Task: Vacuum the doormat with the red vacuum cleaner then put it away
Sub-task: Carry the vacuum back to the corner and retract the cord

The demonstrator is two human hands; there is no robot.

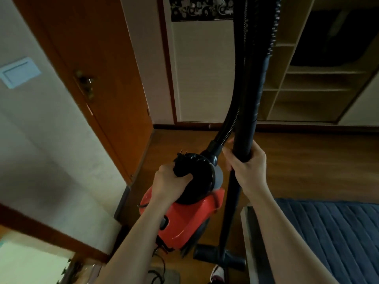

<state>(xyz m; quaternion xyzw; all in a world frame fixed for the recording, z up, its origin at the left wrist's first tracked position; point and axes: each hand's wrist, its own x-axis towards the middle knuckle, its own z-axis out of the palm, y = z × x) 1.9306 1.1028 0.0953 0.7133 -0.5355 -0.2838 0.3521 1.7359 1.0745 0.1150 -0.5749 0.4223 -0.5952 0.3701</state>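
Observation:
The red vacuum cleaner point(182, 220) hangs tilted above the wooden floor, black front end up. My left hand point(168, 185) grips its black handle together with the power plug, whose prongs stick up. My right hand point(245, 165) grips the black wand point(246, 128), which stands nearly upright. The ribbed hose point(231, 111) curves up from the cleaner's front beside the wand. The floor nozzle point(219, 258) rests on the floor below. A grey mat corner point(170, 273) with loose black cable on it lies at the bottom edge.
An orange-brown door point(96, 78) with a handle stands open to the left beside a white wall. A wardrobe with open shelves point(307, 87) fills the back right. A bed with a dark blue quilted cover point(328, 232) sits at right. A shoe point(218, 273) shows below.

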